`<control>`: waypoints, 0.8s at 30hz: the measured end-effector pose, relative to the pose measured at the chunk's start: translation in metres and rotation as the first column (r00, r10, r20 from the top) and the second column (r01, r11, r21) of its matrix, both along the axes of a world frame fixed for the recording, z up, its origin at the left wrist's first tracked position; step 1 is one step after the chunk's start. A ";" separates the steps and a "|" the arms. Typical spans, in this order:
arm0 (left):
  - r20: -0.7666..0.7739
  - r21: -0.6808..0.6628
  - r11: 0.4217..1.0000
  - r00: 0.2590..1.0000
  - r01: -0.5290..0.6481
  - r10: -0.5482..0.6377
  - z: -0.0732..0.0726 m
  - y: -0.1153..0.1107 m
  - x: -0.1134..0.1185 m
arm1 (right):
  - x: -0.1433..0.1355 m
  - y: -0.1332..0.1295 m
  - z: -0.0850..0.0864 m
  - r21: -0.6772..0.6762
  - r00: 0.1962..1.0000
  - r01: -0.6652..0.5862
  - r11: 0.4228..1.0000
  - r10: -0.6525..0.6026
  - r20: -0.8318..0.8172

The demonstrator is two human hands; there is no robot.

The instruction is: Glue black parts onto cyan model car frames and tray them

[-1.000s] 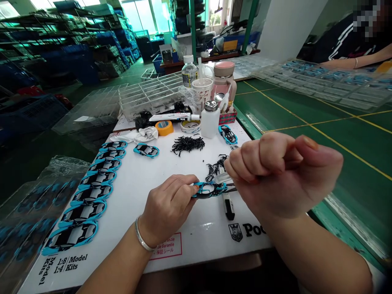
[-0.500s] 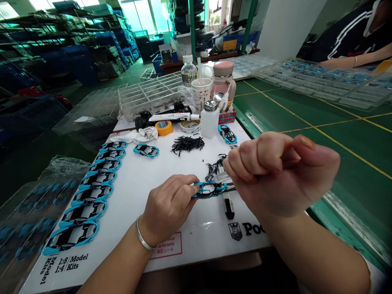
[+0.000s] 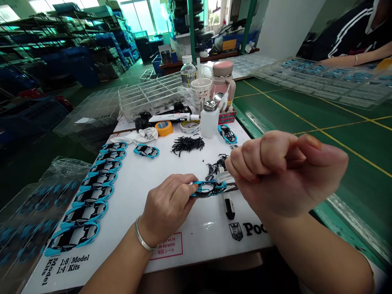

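Observation:
A small blue and black frame is pinched in the fingers of my left hand, above the white board. My right hand is curled closed, higher and to the right. From its far side dark pointed tips reach the frame's right end; they look like tweezers, with the rest hidden by the hand. A clear piece shows beside the fingers. Below them lies a black and white tool, near loose black strips.
Blue and black frames overlap in a row at the left. A black strip pile, white bottle, orange tape and clear tray stand farther back. A person's arm is at the far right.
My right hand has shifted slightly right, and more of the dark tips shows. The left hand still holds the frame, which has tilted a little.

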State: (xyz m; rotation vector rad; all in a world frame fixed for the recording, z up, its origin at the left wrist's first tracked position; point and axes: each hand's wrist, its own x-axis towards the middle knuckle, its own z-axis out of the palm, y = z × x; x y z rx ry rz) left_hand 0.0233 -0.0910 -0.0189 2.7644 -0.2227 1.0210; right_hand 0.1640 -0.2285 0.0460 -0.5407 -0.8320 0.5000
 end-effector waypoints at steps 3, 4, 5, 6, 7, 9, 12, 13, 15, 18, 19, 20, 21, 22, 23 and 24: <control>0.003 0.000 1.000 1.000 -0.003 0.003 0.000 0.000 0.000 | 0.000 0.001 0.000 0.004 1.000 0.004 1.000 -0.004 0.002; 0.005 0.000 1.000 1.000 -0.001 0.001 0.000 0.000 0.000 | 0.000 0.001 0.000 0.006 1.000 0.006 1.000 -0.006 0.002; 0.008 0.002 1.000 1.000 0.001 -0.001 0.000 0.000 0.000 | 0.000 0.001 0.000 0.008 1.000 0.007 1.000 -0.007 0.001; 0.012 0.003 1.000 1.000 0.004 -0.004 0.000 0.000 0.000 | 0.000 0.001 -0.001 0.008 1.000 0.006 1.000 -0.006 0.000; 0.016 0.004 1.000 1.000 0.006 -0.006 0.000 0.000 0.001 | 0.000 0.000 -0.001 0.006 1.000 0.005 1.000 -0.005 -0.001; 0.020 0.003 1.000 1.000 0.008 -0.008 0.000 0.000 0.001 | 0.000 -0.001 -0.001 0.002 1.000 0.000 1.000 0.000 0.001; 0.020 0.003 1.000 1.000 0.010 -0.010 0.001 0.000 0.002 | 0.000 -0.002 -0.001 -0.007 1.000 -0.002 1.000 0.002 0.011; 0.021 0.004 1.000 1.000 0.011 -0.011 0.001 0.000 0.002 | 0.000 -0.002 -0.001 -0.011 1.000 -0.002 1.000 0.003 0.019; 0.024 0.005 1.000 1.000 0.012 -0.012 0.001 0.000 0.002 | 0.001 -0.002 -0.001 -0.017 0.999 -0.006 1.000 0.006 0.039; 0.024 0.003 1.000 1.000 0.012 -0.012 0.001 0.000 0.003 | 0.002 -0.003 -0.001 -0.022 0.997 -0.013 1.000 0.015 0.077; 0.023 0.003 1.000 1.000 0.013 -0.013 0.001 0.000 0.003 | 0.002 -0.003 -0.001 -0.026 0.996 -0.014 1.000 0.016 0.087; 0.022 0.003 1.000 1.000 0.014 -0.014 0.000 0.001 0.003 | 0.002 -0.003 -0.001 -0.028 0.995 -0.012 1.000 0.015 0.095; 0.020 0.003 1.000 1.000 0.016 -0.016 0.000 0.001 0.003 | 0.002 -0.003 -0.001 -0.030 0.995 -0.010 0.999 0.013 0.101; 0.020 0.004 1.000 1.000 0.016 -0.016 0.001 0.001 0.003 | 0.002 -0.003 -0.001 -0.032 0.994 -0.007 0.999 0.011 0.105; 0.020 0.004 1.000 1.000 0.017 -0.017 0.001 0.001 0.002 | 0.002 -0.003 -0.001 -0.033 0.994 -0.006 0.999 0.010 0.110; 0.019 0.003 1.000 1.000 0.016 -0.016 0.001 0.000 0.002 | 0.002 -0.003 -0.002 -0.036 0.993 -0.008 0.999 0.012 0.116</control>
